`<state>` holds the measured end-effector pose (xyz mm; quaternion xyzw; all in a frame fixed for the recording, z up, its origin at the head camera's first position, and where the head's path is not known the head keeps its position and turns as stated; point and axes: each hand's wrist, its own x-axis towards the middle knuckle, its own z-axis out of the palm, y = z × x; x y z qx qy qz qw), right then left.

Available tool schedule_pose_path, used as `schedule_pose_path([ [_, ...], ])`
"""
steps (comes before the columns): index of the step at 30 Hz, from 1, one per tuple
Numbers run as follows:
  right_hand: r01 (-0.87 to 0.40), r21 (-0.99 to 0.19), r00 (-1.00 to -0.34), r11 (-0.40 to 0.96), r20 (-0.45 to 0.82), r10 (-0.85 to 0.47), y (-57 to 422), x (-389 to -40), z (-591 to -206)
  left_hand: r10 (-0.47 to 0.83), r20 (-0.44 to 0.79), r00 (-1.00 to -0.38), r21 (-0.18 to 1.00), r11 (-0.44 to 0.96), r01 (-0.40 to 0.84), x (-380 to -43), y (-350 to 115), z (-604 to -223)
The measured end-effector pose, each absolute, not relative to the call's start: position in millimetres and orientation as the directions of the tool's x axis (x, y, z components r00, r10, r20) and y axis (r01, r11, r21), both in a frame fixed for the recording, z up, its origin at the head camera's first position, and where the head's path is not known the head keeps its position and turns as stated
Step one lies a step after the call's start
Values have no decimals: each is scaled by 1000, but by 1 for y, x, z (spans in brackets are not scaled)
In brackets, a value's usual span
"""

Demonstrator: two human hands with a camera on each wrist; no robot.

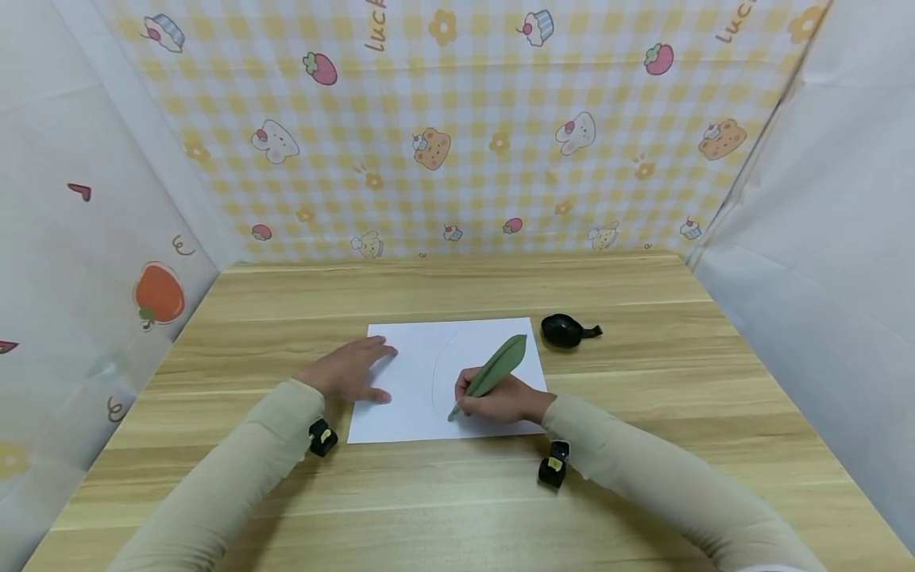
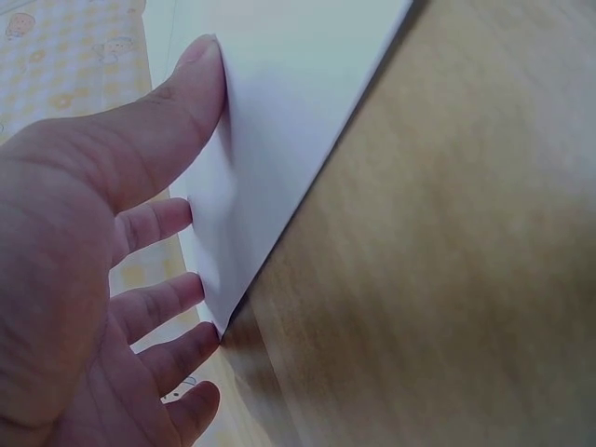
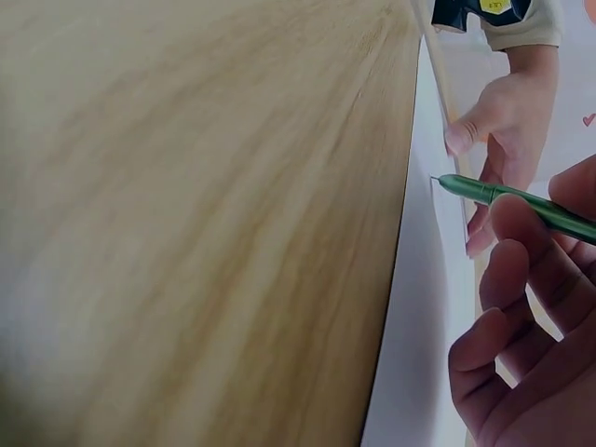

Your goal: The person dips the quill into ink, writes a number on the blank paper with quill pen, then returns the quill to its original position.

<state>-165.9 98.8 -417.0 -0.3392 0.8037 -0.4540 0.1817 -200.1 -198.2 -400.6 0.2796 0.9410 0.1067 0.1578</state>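
Note:
A white sheet of paper (image 1: 400, 425) lies on the wooden table, with a thin curved line drawn down its middle. My right hand (image 1: 500, 400) grips a green pen (image 3: 475, 189) whose upper end is shaped like a long leaf (image 1: 506, 357). The pen's tip is at the lower end of the curved line, near the paper's front edge. On the paper's left side rests my left hand (image 1: 352, 369), its fingers spread and fairly straight. In the left wrist view, the thumb and fingertips (image 2: 200, 70) of this hand touch the sheet near a corner.
A small black rounded object with a short tail (image 1: 565, 330) sits just past the paper's far right corner. Bare wooden table (image 1: 457, 508) surrounds the sheet. A yellow checked cloth (image 1: 457, 103) hangs behind the table, and pale sheets (image 1: 808, 238) hang at both sides.

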Motion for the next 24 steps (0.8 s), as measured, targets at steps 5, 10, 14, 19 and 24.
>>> schedule_pose_path([
  [5, -384, -844, -708, 373, 11, -706, 105, -166, -417, 564, -238, -791, 293, 818, 495, -200, -199, -401],
  [10, -396, -848, -701, 352, 31, -713, 113, -169, -417, 564, -238, -790, 282, 819, 500, -201, -199, -401],
  [14, -400, -847, -702, 351, 37, -711, 118, -172, -419, 558, -235, -796, 279, 823, 495, -202, -200, -403],
  [19, -399, -841, -711, 364, 33, -703, 123, -177, -419, 555, -239, -797, 276, 826, 492, -202, -200, -404],
  [24, -373, -854, -720, 364, 19, -693, 127, -183, -416, 548, -238, -802, 278, 829, 484, -202, -199, -403],
])
